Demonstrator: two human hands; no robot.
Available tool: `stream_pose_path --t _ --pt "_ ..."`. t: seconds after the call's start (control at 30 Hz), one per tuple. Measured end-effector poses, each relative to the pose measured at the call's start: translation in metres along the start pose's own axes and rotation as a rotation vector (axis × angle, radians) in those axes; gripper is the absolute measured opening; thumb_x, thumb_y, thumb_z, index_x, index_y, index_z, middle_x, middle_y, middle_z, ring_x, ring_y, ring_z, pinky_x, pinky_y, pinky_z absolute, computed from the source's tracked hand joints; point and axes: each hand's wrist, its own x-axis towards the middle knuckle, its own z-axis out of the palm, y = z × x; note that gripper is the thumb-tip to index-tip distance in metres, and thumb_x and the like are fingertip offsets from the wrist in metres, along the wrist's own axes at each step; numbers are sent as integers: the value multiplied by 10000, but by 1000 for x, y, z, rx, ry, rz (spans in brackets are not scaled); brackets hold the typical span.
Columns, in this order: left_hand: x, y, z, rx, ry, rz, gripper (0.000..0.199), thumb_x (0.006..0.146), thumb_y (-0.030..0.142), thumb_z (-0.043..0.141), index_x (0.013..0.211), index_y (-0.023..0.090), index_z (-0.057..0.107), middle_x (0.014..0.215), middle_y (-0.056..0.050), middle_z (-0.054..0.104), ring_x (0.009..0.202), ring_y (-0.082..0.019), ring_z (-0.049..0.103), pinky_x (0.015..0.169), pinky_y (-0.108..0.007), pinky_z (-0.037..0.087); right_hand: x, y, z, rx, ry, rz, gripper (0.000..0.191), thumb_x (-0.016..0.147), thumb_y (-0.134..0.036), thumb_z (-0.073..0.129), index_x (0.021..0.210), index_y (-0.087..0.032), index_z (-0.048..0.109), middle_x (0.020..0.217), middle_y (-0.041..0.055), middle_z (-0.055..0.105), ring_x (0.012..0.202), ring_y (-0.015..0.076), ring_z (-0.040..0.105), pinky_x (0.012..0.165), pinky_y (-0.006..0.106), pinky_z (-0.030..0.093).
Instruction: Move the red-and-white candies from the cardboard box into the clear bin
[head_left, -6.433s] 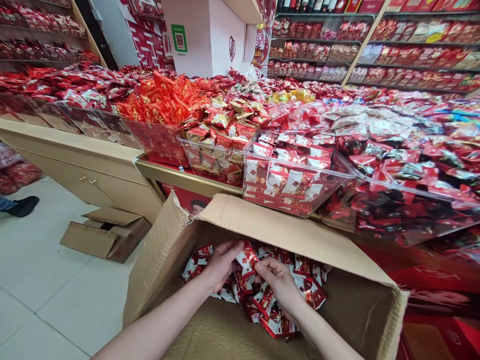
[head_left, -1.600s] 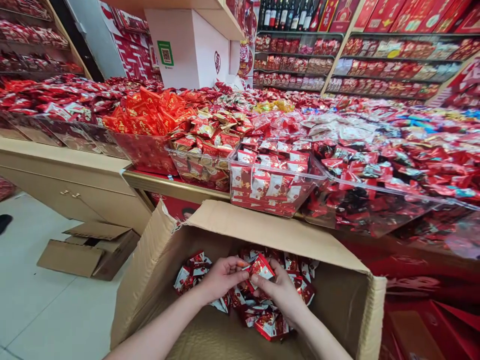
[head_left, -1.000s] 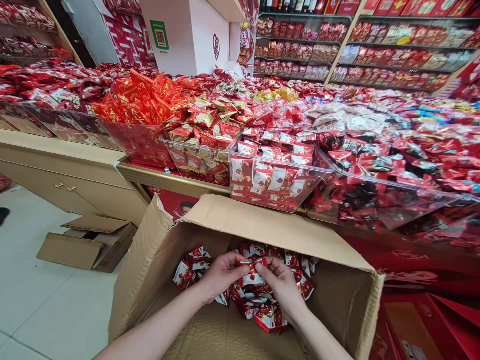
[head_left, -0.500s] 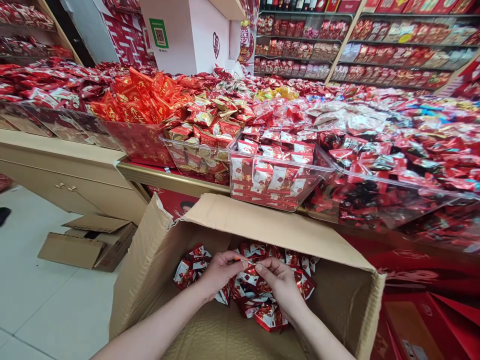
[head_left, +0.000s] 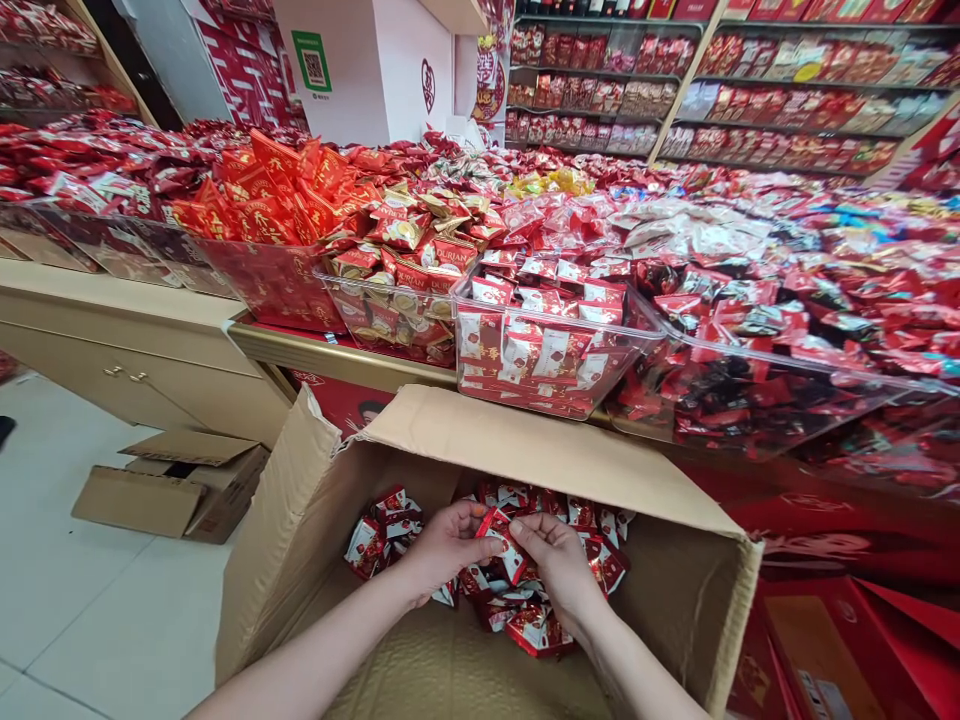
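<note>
Both hands are inside a large open cardboard box (head_left: 277, 550), above a heap of red and white wrapped candies (head_left: 536, 628). Between them is one red and white candy packet (head_left: 504, 540). The fingers and thumb of my left hand (head_left: 448, 548) pinch its left side. My right hand (head_left: 553, 560) pinches its upper right edge. The packet's printed face is turned up toward the camera. Candies in the box lie below and around both hands, partly hidden by them.
Clear bins of candy (head_left: 555, 350) line the counter behind the box. A smaller open carton (head_left: 176, 485) lies on the tiled floor (head_left: 97, 610) at left. Red boxes (head_left: 847, 650) stand at the lower right. Stocked shelves (head_left: 600, 95) rise at the back.
The candy packet between my hands has turned, so its face now shows where only a thin edge did before. Both hands stay in nearly the same place. The view has shifted slightly.
</note>
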Motion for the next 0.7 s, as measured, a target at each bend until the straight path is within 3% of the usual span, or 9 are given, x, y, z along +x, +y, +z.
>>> stream_pose_path --t 0.17,0.33,0.5,0.7 --pt "-1 2 1 -24 45 -22 364 507 245 722 798 128 538 728 -14 603 630 -101 531 593 -247 431 0 1 2 -8 23 -75 242 539 -333 699 634 -146 578 581 -11 598 518 90 498 509 209 383" --pt "1 5 -3 -45 75 41 330 525 229 713 793 140 542 729 -4 609 655 -95 534 614 -230 418 -5 3 8 -4 -75 20 375 491 -361 716 774 -172 559 646 -11 601 547 112 519 532 251 430" --pt "3 3 -11 -15 34 31 371 501 262 727 779 135 516 643 12 587 540 -77 486 508 -213 385 -6 6 10 -63 -138 -21 366 482 -383 714 726 -166 547 567 -25 567 449 91 457 458 233 397" --pt "1 -1 -17 48 -46 46 325 532 336 704 750 141 561 680 19 583 621 -96 487 534 -204 345 0 22 9 -126 -175 -133 326 483 -420 698 661 -190 550 553 -25 561 472 102 459 490 235 373"
